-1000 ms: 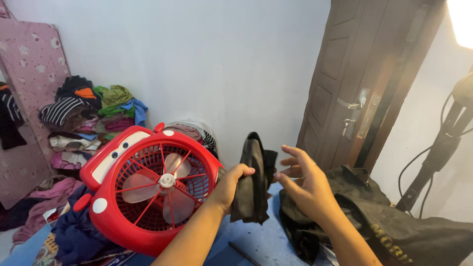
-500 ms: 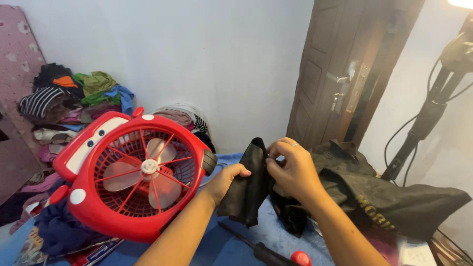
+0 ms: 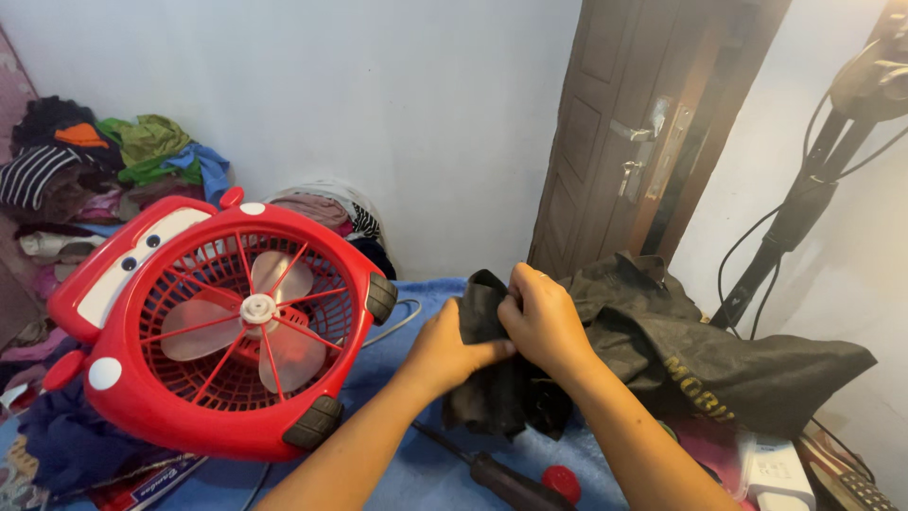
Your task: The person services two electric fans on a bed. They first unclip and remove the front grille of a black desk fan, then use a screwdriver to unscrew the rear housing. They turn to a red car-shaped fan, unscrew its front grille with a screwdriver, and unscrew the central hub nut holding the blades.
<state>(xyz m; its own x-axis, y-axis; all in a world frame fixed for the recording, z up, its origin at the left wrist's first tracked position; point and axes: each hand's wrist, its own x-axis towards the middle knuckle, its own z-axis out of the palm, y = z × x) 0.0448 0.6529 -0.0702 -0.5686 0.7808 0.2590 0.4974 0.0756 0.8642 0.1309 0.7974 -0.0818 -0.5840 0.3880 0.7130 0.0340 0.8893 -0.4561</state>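
The fingers (image 3: 530, 289) of the right hand (image 3: 544, 317) are curled shut over the top edge of a dark folded cloth (image 3: 497, 378), pinching it from the right. The left hand (image 3: 449, 350) clasps the same cloth from the left, its fingers wrapped around the fold and touching the right hand. The cloth hangs down from both hands to the blue-covered surface (image 3: 416, 331), near the middle of the view.

Just right of the hands lies a crumpled dark bag (image 3: 719, 364) with yellow lettering, touching the cloth. Below the forearms a screwdriver (image 3: 501, 473) with a black and red handle lies on the surface. At the lower right sits a white charger block (image 3: 776, 468). To the left a red fan (image 3: 218, 326) shaped like a toy car stands tilted, its grille facing the camera, close beside the left forearm. Behind it, clothes (image 3: 104, 170) are heaped against the wall. A brown door (image 3: 634, 132) stands behind the hands, and a black lamp stand (image 3: 804, 208) rises at the right.

Half a second earlier the hands held the cloth higher and a little apart; now they are pressed together and lower, and the fan appears nearer.
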